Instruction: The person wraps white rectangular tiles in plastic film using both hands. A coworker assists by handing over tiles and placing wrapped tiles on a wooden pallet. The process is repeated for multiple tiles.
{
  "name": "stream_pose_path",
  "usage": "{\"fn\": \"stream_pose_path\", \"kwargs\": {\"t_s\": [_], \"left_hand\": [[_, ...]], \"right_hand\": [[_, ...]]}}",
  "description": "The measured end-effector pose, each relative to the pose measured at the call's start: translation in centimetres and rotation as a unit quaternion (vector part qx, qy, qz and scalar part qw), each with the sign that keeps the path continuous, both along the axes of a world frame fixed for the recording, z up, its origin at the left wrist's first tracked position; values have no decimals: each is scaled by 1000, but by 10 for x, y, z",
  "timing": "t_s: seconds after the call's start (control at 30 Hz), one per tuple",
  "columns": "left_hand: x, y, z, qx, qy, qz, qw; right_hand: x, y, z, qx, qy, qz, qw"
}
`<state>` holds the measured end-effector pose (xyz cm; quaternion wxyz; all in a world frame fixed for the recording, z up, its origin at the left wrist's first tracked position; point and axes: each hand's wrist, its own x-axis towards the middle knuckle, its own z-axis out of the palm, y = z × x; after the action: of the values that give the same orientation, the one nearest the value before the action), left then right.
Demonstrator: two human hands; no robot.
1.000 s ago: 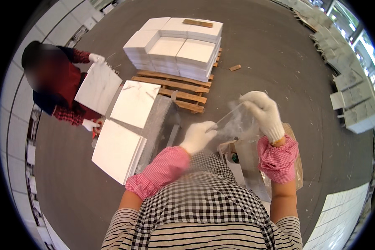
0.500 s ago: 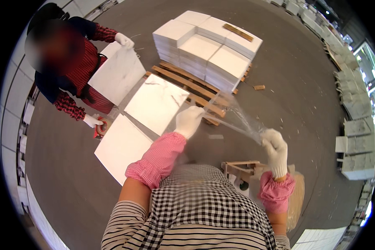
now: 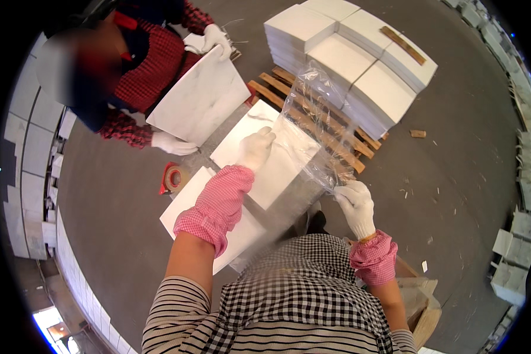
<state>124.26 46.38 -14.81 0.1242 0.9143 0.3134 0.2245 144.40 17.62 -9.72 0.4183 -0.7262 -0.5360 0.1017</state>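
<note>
A clear, crinkled plastic film (image 3: 315, 103) stretches between my gloved hands, over a marbled white tile (image 3: 271, 183) and the edge of a pallet. My left hand (image 3: 255, 148) is closed on the film's near left side, above that tile. Lower right, my right hand (image 3: 356, 206) pinches the film's other corner. Nearer on my left lies another white tile stack (image 3: 236, 227), partly hidden by my left forearm. Across from me a co-worker in a red checked apron holds a marbled tile (image 3: 200, 97) tilted on edge, one gloved hand (image 3: 217, 41) at its top and another at its lower corner.
A red tape dispenser (image 3: 172, 178) sits at the left edge of the work surface. Behind, white tiles are stacked on a wooden pallet (image 3: 327, 133), a wood strip (image 3: 402, 44) on top. A wooden crate (image 3: 422, 301) stands by my right elbow. More tile stacks (image 3: 516, 248) line the right side.
My view has turned and leaned closer. The film has swung forward and spread over the tile. The co-worker's lower hand has let go of the tape dispenser and now grips the tile.
</note>
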Motion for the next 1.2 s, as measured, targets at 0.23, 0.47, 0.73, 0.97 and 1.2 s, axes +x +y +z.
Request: {"fn": "stream_pose_path", "kwargs": {"t_s": [0.23, 0.47, 0.73, 0.97, 1.2], "left_hand": [[-39, 61, -23, 1, 185, 63, 981], [-75, 96, -64, 42, 369, 36, 928], [-107, 116, -90, 64, 445, -18, 893], [-134, 122, -102, 47, 421, -7, 906], [-140, 116, -102, 97, 426, -37, 899]], "right_hand": [[9, 95, -58, 22, -37, 89, 995], [11, 165, -110, 27, -78, 236, 968], [-32, 186, -157, -47, -147, 380, 912], [-89, 185, -156, -83, -166, 447, 875], [-137, 176, -165, -135, -187, 455, 860]]}}
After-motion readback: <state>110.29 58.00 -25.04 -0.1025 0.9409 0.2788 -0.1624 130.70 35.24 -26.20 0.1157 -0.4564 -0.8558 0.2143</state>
